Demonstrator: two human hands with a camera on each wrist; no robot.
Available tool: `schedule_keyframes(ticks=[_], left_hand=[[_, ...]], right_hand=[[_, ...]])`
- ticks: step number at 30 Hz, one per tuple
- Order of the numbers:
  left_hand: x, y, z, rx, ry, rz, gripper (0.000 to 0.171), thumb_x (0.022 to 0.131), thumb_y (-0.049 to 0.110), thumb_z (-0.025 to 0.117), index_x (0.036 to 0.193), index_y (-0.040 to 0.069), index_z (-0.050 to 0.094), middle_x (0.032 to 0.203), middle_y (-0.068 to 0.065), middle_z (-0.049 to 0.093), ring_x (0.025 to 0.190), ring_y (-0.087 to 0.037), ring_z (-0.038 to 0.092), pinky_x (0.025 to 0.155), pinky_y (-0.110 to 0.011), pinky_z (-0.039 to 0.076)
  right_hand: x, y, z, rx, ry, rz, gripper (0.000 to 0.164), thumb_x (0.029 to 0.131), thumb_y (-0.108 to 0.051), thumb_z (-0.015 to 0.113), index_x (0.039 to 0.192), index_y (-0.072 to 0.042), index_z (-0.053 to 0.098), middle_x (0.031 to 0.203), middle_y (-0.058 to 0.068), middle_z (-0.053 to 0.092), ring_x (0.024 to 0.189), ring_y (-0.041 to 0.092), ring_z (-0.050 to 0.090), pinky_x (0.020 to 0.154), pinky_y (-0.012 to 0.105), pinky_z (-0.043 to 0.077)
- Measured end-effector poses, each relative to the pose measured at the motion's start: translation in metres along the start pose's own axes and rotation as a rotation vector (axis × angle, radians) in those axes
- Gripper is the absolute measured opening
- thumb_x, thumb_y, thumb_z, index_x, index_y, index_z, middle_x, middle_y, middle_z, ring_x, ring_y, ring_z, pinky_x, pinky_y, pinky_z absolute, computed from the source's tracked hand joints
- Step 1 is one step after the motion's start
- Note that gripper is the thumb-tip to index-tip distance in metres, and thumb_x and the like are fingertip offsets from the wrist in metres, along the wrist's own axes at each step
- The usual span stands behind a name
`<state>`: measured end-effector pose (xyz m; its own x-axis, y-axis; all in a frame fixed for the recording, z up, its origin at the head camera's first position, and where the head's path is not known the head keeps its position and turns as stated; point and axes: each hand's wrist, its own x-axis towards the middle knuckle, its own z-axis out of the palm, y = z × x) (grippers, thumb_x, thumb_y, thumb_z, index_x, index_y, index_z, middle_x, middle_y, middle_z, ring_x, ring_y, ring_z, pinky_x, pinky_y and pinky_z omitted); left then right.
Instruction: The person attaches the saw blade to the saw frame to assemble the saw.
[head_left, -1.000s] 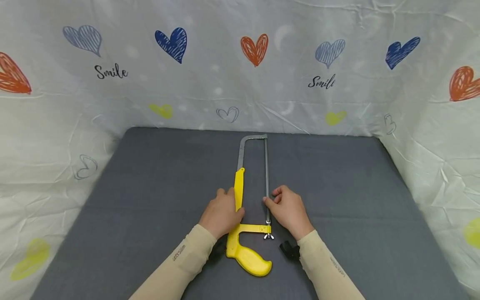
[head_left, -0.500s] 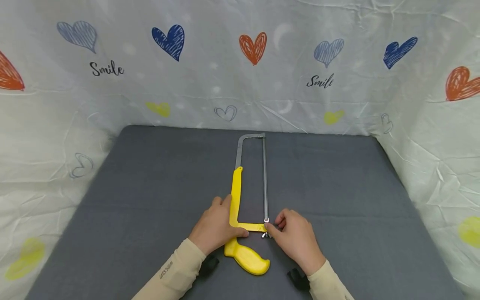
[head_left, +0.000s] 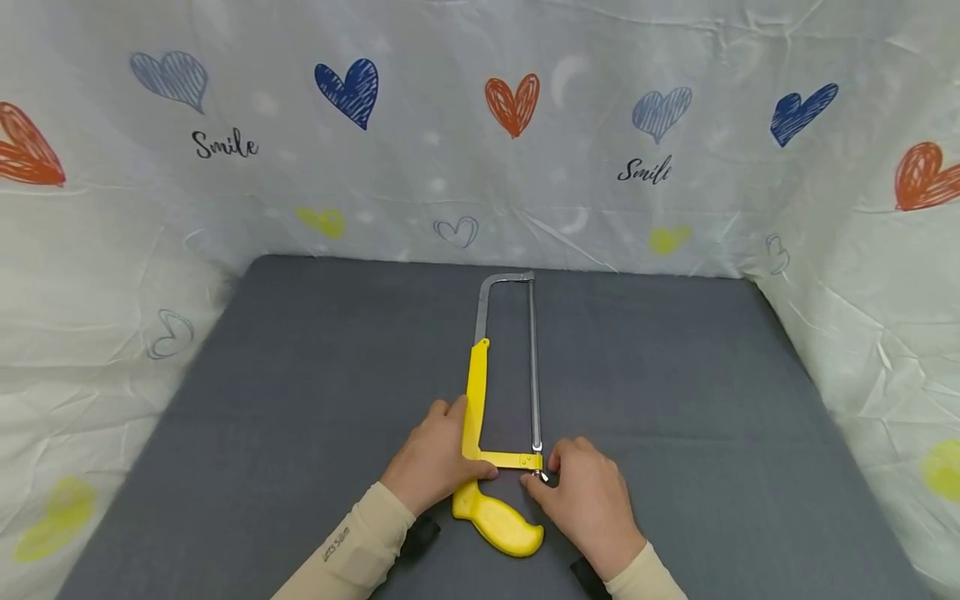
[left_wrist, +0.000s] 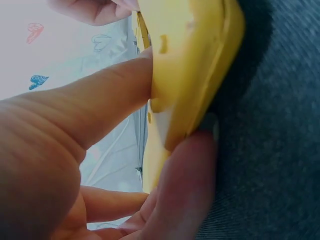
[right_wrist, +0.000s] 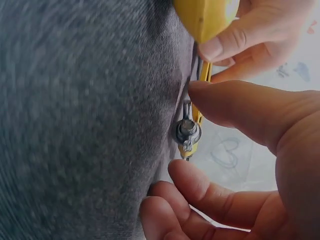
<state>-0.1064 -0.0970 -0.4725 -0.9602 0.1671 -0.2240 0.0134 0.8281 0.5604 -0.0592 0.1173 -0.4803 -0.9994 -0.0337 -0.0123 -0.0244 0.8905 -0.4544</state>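
A hacksaw (head_left: 474,392) with a yellow frame and handle lies on the grey cloth, its metal front bow pointing away. My left hand (head_left: 431,458) grips the yellow frame just ahead of the handle, thumb over the crosspiece and fingers along the outer side. The left wrist view shows thumb and fingers on both sides of the yellow part (left_wrist: 185,65). At the near end of the blade, my right hand (head_left: 588,496) surrounds a metal wing nut (right_wrist: 187,127). Thumb and forefinger stand on either side of it, with small gaps showing in the right wrist view.
Grey cloth (head_left: 337,358) covers the table under the saw. Behind and at the sides hangs a pale curtain (head_left: 420,167) printed with hearts and words. A dark wrist strap piece (head_left: 420,537) shows below the left hand.
My right hand has moved down from beside the blade to the wing nut. The left hand has slid down the frame toward the crosspiece. The saw stays nearly in place.
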Motion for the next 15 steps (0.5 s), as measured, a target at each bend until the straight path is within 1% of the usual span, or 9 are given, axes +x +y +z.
schedule_keyframes(ticks=[4, 8, 15], left_hand=[[0.0006, 0.0003, 0.0008, -0.003, 0.008, 0.005, 0.109, 0.074, 0.038, 0.101, 0.161, 0.001, 0.046, 0.115, -0.015, 0.057, 0.073, -0.019, 0.056, 0.068, -0.033, 0.054], [0.0012, 0.0001, 0.0015, 0.010, 0.010, -0.001, 0.111, 0.074, 0.039, 0.101, 0.161, 0.000, 0.045, 0.117, -0.016, 0.058, 0.074, -0.019, 0.056, 0.069, -0.034, 0.054], [0.0010, 0.0002, 0.0024, 0.012, 0.019, -0.002, 0.111, 0.075, 0.040, 0.101, 0.161, -0.001, 0.045, 0.119, -0.018, 0.058, 0.075, -0.019, 0.057, 0.071, -0.034, 0.056]], right_hand=[[-0.0020, -0.0026, 0.0006, -0.023, 0.017, -0.003, 0.043, 0.076, -0.040, 0.099, 0.081, -0.017, 0.063, 0.071, -0.002, 0.048, 0.055, 0.012, 0.041, 0.050, 0.028, 0.034], [-0.0033, -0.0052, 0.0025, -0.040, 0.036, -0.016, 0.043, 0.075, -0.039, 0.100, 0.079, -0.016, 0.063, 0.071, -0.003, 0.050, 0.055, 0.012, 0.042, 0.050, 0.029, 0.034], [-0.0040, -0.0077, 0.0057, -0.055, 0.053, -0.038, 0.038, 0.077, -0.035, 0.099, 0.078, -0.014, 0.067, 0.069, -0.003, 0.051, 0.054, 0.011, 0.043, 0.049, 0.029, 0.035]])
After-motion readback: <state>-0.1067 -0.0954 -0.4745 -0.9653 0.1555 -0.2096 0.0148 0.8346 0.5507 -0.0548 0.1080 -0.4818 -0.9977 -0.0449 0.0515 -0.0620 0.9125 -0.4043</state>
